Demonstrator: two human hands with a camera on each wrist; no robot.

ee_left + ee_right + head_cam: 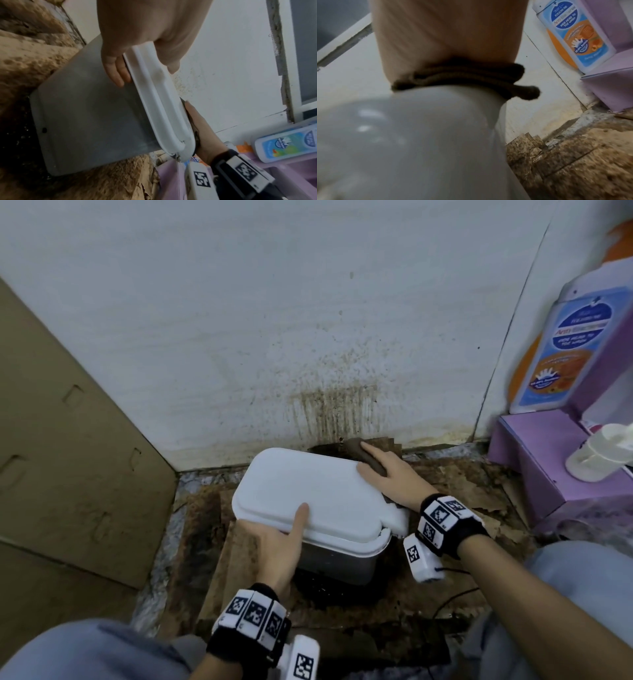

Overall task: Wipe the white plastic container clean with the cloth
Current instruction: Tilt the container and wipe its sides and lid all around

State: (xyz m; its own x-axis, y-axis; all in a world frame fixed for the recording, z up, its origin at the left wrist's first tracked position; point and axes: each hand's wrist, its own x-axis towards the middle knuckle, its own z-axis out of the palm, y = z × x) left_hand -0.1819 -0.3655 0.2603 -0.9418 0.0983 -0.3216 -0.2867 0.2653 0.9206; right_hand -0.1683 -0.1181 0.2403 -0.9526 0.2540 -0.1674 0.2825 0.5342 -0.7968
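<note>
The right hand (387,474) lay flat in the middle right of the head view, fingers straight and together, pressing a brown cloth (368,455) against the far right corner of the container's lid (315,494). In the right wrist view the cloth (471,81) showed as a folded dark roll squeezed between the palm and the white plastic.

The left hand (274,549) gripped the near left edge of the lid — thumb laid straight on top, and in the left wrist view the fingers (116,70) curled under the rim, against the grey side wall.

The white plastic container (339,556) sat in the lower centre of the head view, tilted, its lid on, resting on stained, crumbling brown cardboard (445,501). Behind it, a white wall (274,320) carried brown drips and speckles just above the cloth.

At the left of the frame stood a flat cardboard sheet (68,457). At the right edge stood a purple box (534,460) with a blue-and-orange labelled bottle (561,350) on it, and a small white bottle (596,453) nearer the viewer. Both wrists wore black bands with printed square markers — the right band (445,522), the left band (253,618).
</note>
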